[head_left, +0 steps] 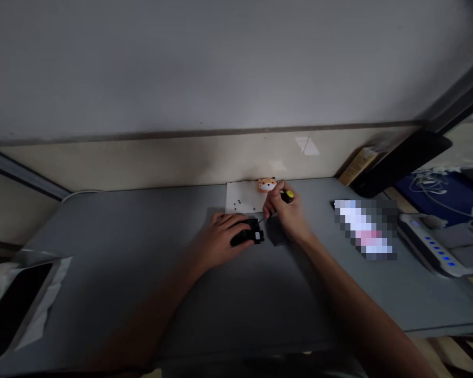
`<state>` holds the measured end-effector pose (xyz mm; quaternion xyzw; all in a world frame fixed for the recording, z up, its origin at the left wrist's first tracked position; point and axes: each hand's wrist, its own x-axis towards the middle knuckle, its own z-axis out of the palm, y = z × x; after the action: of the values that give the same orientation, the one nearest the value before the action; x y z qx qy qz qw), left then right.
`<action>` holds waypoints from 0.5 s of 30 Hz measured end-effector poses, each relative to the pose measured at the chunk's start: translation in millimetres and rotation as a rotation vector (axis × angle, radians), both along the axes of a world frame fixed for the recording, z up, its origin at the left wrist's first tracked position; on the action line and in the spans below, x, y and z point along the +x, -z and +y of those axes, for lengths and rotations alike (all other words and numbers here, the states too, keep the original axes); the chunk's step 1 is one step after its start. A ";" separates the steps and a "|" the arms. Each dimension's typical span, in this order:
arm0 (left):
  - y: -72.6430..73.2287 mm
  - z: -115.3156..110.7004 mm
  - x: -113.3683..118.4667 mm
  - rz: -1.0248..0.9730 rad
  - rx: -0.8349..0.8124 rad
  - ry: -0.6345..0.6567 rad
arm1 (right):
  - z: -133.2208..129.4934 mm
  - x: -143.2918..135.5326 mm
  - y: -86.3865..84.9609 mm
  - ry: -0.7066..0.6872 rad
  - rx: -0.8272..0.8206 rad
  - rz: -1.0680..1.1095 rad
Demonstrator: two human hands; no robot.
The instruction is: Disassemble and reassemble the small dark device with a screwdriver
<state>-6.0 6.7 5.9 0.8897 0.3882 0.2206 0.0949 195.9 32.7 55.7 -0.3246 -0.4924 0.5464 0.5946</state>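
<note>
On the grey table, my left hand [223, 239] is closed over a small black device [257, 234] with a white label, steadying it from the left. My right hand [290, 212] grips a screwdriver [288, 196] with a black and yellow handle. Its thin shaft slants down left to the device; whether the tip sits in a screw is too small to tell. A dark flat piece [276, 233] lies below my right hand, partly hidden. Behind the hands is a white sheet [242, 192] with several tiny dark bits [237, 203] that look like screws, and an orange-and-white animal-face item [266, 185].
To the right lie a blurred-out lit screen [362, 231] and a power strip [433, 247] with blue lights. A yellowish box [357, 167] and a long black object [404, 163] lean in the back right corner. A dark-screened device [18, 296] rests on white paper at left.
</note>
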 end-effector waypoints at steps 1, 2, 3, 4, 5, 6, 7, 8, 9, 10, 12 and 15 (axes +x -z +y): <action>0.3 -0.1 0.2 -0.003 0.002 -0.002 | 0.6 -1.0 -0.4 -0.004 0.004 0.031; 0.7 -0.2 0.3 -0.004 0.005 -0.004 | 1.1 -1.9 -1.2 -0.019 -0.008 0.074; 1.2 -0.3 0.4 -0.007 0.011 -0.008 | 1.4 -2.4 -2.4 -0.038 -0.032 0.114; 1.7 -0.4 0.3 -0.009 0.016 -0.010 | 1.4 -2.4 -3.8 -0.058 -0.061 0.143; 2.2 -0.5 0.3 -0.009 0.021 -0.010 | 1.0 -2.1 -5.2 -0.075 -0.087 0.159; 2.5 -0.5 0.1 -0.009 0.025 -0.008 | 0.4 -1.5 -6.3 -0.084 -0.105 0.166; 2.5 -0.5 0.0 -0.009 0.025 -0.004 | -0.4 -0.8 -7.0 -0.088 -0.115 0.167; 2.3 -0.5 -0.2 -0.008 0.023 0.000 | -1.1 -0.2 -7.2 -0.089 -0.120 0.167; 1.9 -0.4 -0.2 -0.008 0.020 0.004 | -1.7 0.0 -6.7 -0.087 -0.123 0.162; 1.3 -0.4 -0.3 -0.006 0.013 0.007 | -1.9 -0.2 -5.6 -0.081 -0.125 0.153; 0.1 -0.4 -0.1 -0.005 0.004 0.004 | -1.3 -1.6 -2.6 -0.054 -0.120 0.120; -0.5 -0.4 0.1 0.001 -0.003 -0.006 | 1.3 -4.5 0.3 -0.014 -0.077 0.117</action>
<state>-6.0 6.2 6.3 0.8886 0.3912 0.2197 0.0954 191.3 34.0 55.5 -0.3114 -0.4379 0.5871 0.6054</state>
